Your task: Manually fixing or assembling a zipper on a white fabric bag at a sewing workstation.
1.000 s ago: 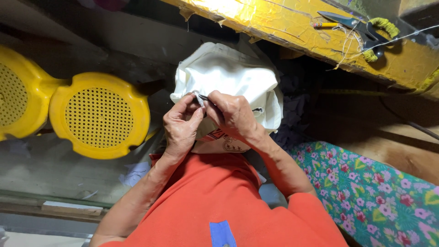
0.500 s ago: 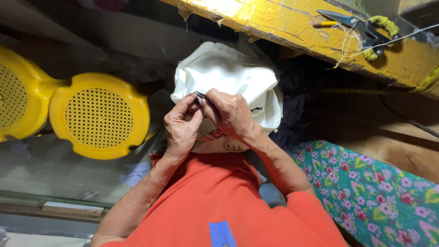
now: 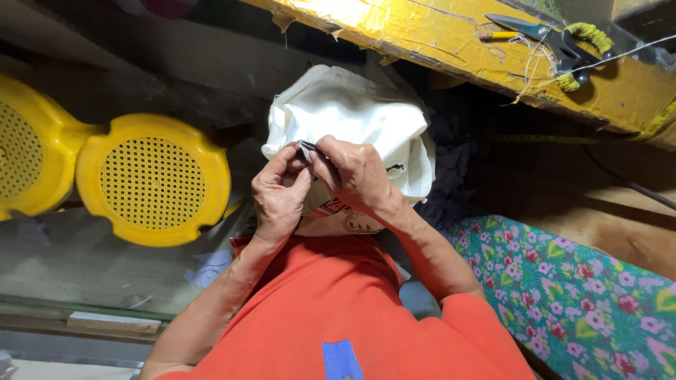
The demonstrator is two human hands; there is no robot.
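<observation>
Surface: a yellow table edge (image 3: 451,42), worn and wrapped in glossy yellow covering, is seen running slantwise across the top of the view, with loose threads hanging from it.
On the table: a pair of dark scissors (image 3: 542,35) with handles wound in yellow-green cord is laid flat, and a yellow pencil (image 3: 496,34) is seen just beside the blades.
Room: a dim space under the table is shown, with dark wooden boards behind and a grey floor (image 3: 77,260) below.
Seats: two yellow plastic stools (image 3: 151,179) with perforated tops are seen at the left, one touching the other.
Cloth at right: a green floral fabric (image 3: 570,295) is spread over the lower right corner.
Containers: none can be made out.
Work piece: a white cloth (image 3: 352,112) is bunched in the lap area, below the table edge and above the orange shirt (image 3: 331,309).
Left hand (image 3: 278,197): its fingers are pinched together on a fold of the white cloth at its near edge.
Right hand (image 3: 355,172): it is closed around a small dark tool (image 3: 308,149), whose tip is met by the left fingertips; its kind cannot be told.
Hands: they are held touching each other over the cloth.
</observation>
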